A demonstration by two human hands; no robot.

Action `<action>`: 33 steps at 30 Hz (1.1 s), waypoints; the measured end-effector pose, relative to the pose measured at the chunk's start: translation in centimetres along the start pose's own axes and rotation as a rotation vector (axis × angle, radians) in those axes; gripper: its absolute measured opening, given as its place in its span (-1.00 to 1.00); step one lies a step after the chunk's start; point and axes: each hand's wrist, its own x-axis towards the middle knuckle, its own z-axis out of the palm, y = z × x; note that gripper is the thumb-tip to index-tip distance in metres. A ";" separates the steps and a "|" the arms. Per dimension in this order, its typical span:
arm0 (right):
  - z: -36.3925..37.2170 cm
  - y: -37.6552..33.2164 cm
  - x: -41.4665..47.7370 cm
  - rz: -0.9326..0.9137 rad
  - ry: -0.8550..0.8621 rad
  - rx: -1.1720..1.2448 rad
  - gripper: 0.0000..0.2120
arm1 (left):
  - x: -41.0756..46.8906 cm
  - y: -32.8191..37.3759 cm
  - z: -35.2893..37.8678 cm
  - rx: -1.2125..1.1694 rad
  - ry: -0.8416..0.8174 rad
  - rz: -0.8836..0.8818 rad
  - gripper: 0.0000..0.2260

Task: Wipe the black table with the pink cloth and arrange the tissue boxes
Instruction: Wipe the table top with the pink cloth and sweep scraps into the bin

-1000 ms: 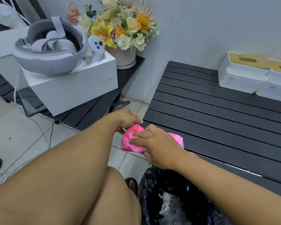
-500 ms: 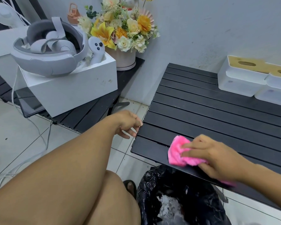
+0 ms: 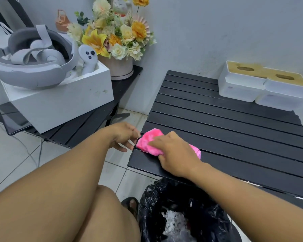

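My right hand (image 3: pixel 173 152) presses the bunched pink cloth (image 3: pixel 150 141) onto the black slatted table (image 3: pixel 234 130) near its front left corner. Part of the cloth sticks out behind my fingers. My left hand (image 3: pixel 124 135) hovers at the table's left edge, fingers apart and curled, right beside the cloth, holding nothing. Two white tissue boxes with tan lids stand side by side at the table's far right: one (image 3: pixel 241 84) to the left, the other (image 3: pixel 285 93) touching it on the right.
A bin lined with a black bag (image 3: pixel 178 212) sits below the table's front edge. To the left, a second black table (image 3: pixel 87 126) carries a white box (image 3: pixel 59 102) with a headset and a flower pot (image 3: pixel 121 69). Cables trail over the tiled floor.
My right hand has swept the pink cloth back left along the front slats, from mid-table to the left corner. My left hand stays by the table's left edge.
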 end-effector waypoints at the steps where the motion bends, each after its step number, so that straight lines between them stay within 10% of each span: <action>1: -0.5 0.3 -1.2 -0.038 -0.028 -0.007 -0.56 | 0.0 0.0 0.0 -0.001 0.002 -0.001 -0.86; 16: -8.3 19.4 -19.3 0.911 0.156 -0.073 -0.57 | 0.0 4.1 2.7 0.463 0.210 0.044 -0.85; 33: -9.0 19.8 -24.6 1.241 0.380 -0.057 -0.64 | 1.5 5.1 4.3 0.431 0.261 0.056 -0.81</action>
